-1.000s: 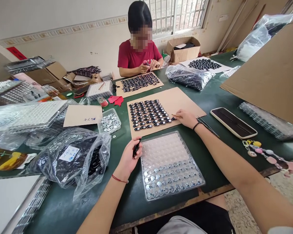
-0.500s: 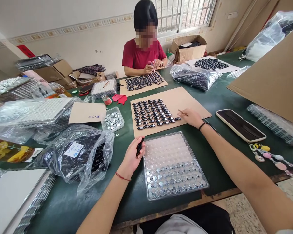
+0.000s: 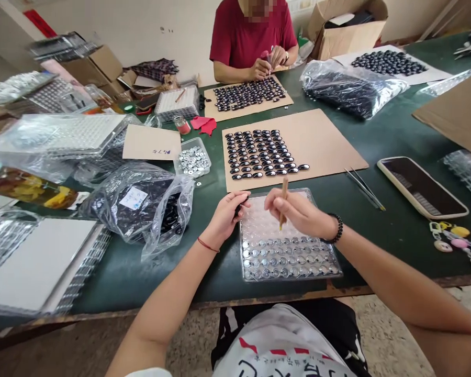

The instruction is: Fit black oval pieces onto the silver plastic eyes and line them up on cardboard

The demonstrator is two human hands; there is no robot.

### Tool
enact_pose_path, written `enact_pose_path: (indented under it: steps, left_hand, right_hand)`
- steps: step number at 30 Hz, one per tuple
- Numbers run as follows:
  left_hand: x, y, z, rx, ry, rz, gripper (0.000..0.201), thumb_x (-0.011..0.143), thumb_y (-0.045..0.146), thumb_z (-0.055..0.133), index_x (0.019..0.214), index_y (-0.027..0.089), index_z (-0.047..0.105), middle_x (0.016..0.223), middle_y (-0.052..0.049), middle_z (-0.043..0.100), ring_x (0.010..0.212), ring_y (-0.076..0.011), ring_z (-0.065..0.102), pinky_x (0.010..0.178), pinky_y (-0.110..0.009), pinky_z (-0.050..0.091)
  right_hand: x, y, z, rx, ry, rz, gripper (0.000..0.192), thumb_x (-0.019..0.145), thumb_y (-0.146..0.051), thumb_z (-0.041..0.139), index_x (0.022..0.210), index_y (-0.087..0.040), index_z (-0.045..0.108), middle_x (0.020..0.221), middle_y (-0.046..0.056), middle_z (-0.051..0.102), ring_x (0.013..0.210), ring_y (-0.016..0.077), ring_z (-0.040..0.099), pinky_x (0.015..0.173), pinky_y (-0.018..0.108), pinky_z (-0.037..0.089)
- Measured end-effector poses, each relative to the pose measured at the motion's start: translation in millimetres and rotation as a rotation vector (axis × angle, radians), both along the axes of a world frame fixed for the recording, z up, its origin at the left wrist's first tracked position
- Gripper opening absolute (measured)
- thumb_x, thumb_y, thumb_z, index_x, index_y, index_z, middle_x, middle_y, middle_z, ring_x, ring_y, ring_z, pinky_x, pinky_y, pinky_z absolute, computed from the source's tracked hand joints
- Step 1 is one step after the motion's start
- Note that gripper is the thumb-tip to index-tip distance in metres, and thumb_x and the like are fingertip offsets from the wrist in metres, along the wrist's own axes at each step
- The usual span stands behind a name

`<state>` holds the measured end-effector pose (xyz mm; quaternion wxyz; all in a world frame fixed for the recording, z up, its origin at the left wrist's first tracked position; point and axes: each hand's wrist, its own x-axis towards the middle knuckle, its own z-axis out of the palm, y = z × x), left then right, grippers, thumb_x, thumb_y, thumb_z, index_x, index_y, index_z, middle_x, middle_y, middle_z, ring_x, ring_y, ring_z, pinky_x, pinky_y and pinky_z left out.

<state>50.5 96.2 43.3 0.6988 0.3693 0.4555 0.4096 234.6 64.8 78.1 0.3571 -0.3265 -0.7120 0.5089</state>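
Note:
My left hand (image 3: 224, 215) is closed around small black pieces at the left edge of a clear blister tray (image 3: 329, 267). Round silver pieces fill the tray's near rows. My right hand (image 3: 298, 212) grips a thin wooden stick (image 3: 284, 195) upright over the tray's empty far rows. Just beyond lies a brown cardboard sheet (image 3: 329, 141) with rows of glossy black oval pieces (image 3: 259, 152).
A person in a red shirt (image 3: 251, 36) works across the green table (image 3: 380, 131) over another cardboard of black pieces. A plastic bag of black parts (image 3: 141, 207) lies left, a small box of silver discs (image 3: 192, 159) behind it. Tweezers (image 3: 364, 188), a phone (image 3: 422, 186) and a keychain (image 3: 455, 238) lie right.
My right hand has pulled back from the cardboard sheet with the stick and now sits over the tray beside my left hand. The view has tilted downward.

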Motion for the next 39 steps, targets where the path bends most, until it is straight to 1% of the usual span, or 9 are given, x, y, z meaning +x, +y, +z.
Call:
enact_pose_path:
  steps: [2, 4, 9, 15, 19, 23, 26, 32, 39]
  left_hand:
    - [1, -1, -0.1, 0.025, 0.017, -0.034, 0.024, 0.066, 0.029, 0.063, 0.083, 0.013, 0.059, 0.058, 0.0, 0.053, 0.04, -0.0027, 0.037, 0.032, -0.015, 0.016]
    - [1, -3, 0.2, 0.042, 0.02, -0.052, 0.023, 0.067, 0.03, 0.062, 0.082, 0.013, 0.059, 0.057, 0.001, 0.052, 0.039, -0.0024, 0.036, 0.033, -0.015, 0.016]
    - [3, -4, -0.4, 0.049, 0.02, -0.03, 0.021, 0.068, 0.029, 0.062, 0.08, 0.012, 0.059, 0.057, 0.0, 0.053, 0.038, -0.0022, 0.035, 0.033, -0.015, 0.016]
    - [2, -3, -3.2, 0.071, 0.026, -0.047, 0.022, 0.067, 0.031, 0.063, 0.079, 0.013, 0.06, 0.057, 0.0, 0.053, 0.038, -0.002, 0.035, 0.033, -0.015, 0.015]
    - [1, -2, -2.6, 0.066, 0.045, -0.061, 0.024, 0.066, 0.034, 0.065, 0.074, 0.013, 0.056, 0.055, 0.001, 0.05, 0.037, -0.0014, 0.033, 0.033, -0.015, 0.015]
    - [-1, -1, -2.1, 0.114, 0.044, 0.077, 0.03, 0.065, 0.038, 0.065, 0.06, 0.014, 0.046, 0.045, 0.007, 0.038, 0.035, -0.001, 0.028, 0.034, -0.015, 0.016]
    - [-2, 0, -1.7, 0.187, 0.066, 0.16, 0.031, 0.069, 0.04, 0.061, 0.061, 0.015, 0.046, 0.043, 0.008, 0.036, 0.036, -0.002, 0.028, 0.036, -0.015, 0.019]
    - [3, -6, 3.4, 0.299, 0.37, 0.082, 0.03, 0.07, 0.041, 0.059, 0.058, 0.015, 0.048, 0.044, 0.006, 0.038, 0.039, -0.0042, 0.032, 0.039, -0.017, 0.025]
    - [9, -26, 16.3, 0.636, 0.715, -0.047, 0.024, 0.077, 0.037, 0.052, 0.089, 0.019, 0.063, 0.054, 0.004, 0.052, 0.05, -0.0096, 0.045, 0.052, -0.021, 0.036]
  right_hand:
    - [-10, -7, -3.0, -0.033, 0.0, 0.129, 0.038, 0.091, -0.048, 0.028, 0.086, -0.017, 0.05, 0.072, 0.002, 0.047, 0.059, 0.0115, 0.048, 0.056, 0.024, 0.042]
    - [-17, -13, -4.4, 0.014, -0.005, 0.177, 0.04, 0.091, -0.046, 0.026, 0.085, -0.016, 0.052, 0.077, 0.005, 0.05, 0.069, 0.014, 0.051, 0.064, 0.027, 0.044]
    - [-27, -22, -12.2, 0.151, -0.118, 0.196, 0.04, 0.093, -0.039, 0.024, 0.081, -0.017, 0.055, 0.07, 0.004, 0.052, 0.069, 0.0155, 0.05, 0.068, 0.03, 0.042]
    - [-31, -23, -20.8, 0.216, -0.232, 0.217, 0.026, 0.091, -0.028, 0.037, 0.082, -0.018, 0.058, 0.08, 0.004, 0.058, 0.075, 0.0157, 0.053, 0.07, 0.029, 0.042]
    - [-23, -17, -12.2, 0.185, -0.118, 0.003, 0.025, 0.088, -0.03, 0.044, 0.072, -0.018, 0.059, 0.074, 0.003, 0.059, 0.065, 0.0132, 0.055, 0.061, 0.026, 0.045]
    - [-8, -7, -7.0, 0.132, -0.035, -0.246, 0.018, 0.084, -0.033, 0.052, 0.079, -0.017, 0.06, 0.074, 0.002, 0.059, 0.05, 0.0099, 0.054, 0.047, 0.022, 0.045]
    - [2, -1, -7.1, 0.153, -0.043, -0.309, 0.019, 0.082, -0.034, 0.054, 0.081, -0.016, 0.06, 0.077, 0.003, 0.059, 0.049, 0.0091, 0.055, 0.045, 0.02, 0.045]
    - [8, 3, -4.3, 0.369, -0.18, -0.467, 0.022, 0.084, -0.032, 0.053, 0.071, -0.015, 0.057, 0.063, 0.0, 0.057, 0.048, 0.0082, 0.052, 0.046, 0.019, 0.039]
    - [3, 1, -12.7, 0.546, -0.195, -0.449, 0.02, 0.084, -0.03, 0.054, 0.07, -0.016, 0.055, 0.064, 0.0, 0.058, 0.053, 0.0093, 0.051, 0.052, 0.02, 0.038]
